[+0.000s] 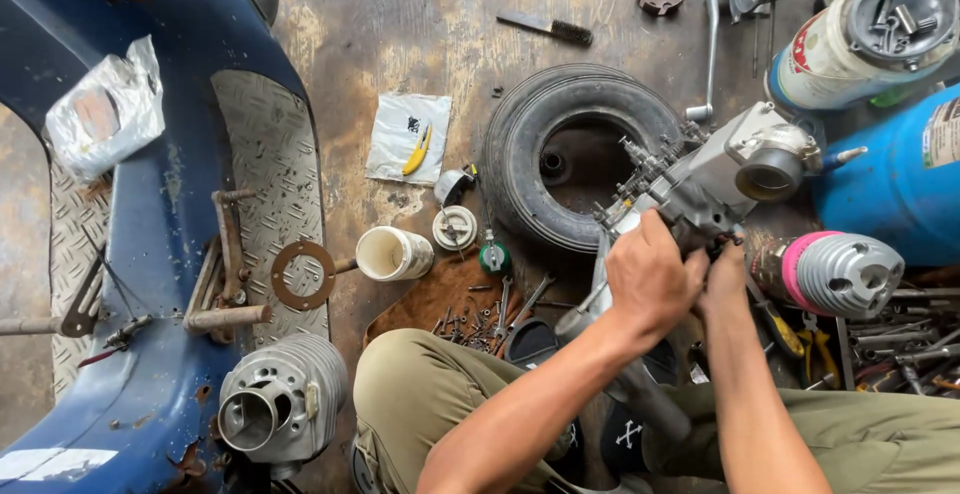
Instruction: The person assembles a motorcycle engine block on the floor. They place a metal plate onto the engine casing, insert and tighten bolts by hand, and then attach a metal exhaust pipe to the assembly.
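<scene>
A grey metal engine casing lies tilted on a black tyre on the workshop floor. My left hand is closed over the casing's near end, fingers wrapped around it. My right hand presses in beside it, fingertips pinched at the same spot; what they hold is hidden. Both forearms reach in from the bottom, over my knees in olive trousers.
A blue scooter body fills the left side, a finned cylinder at its foot. A second finned cylinder, a blue tank, loose wrenches and bolts, a white cup and pliers lie around.
</scene>
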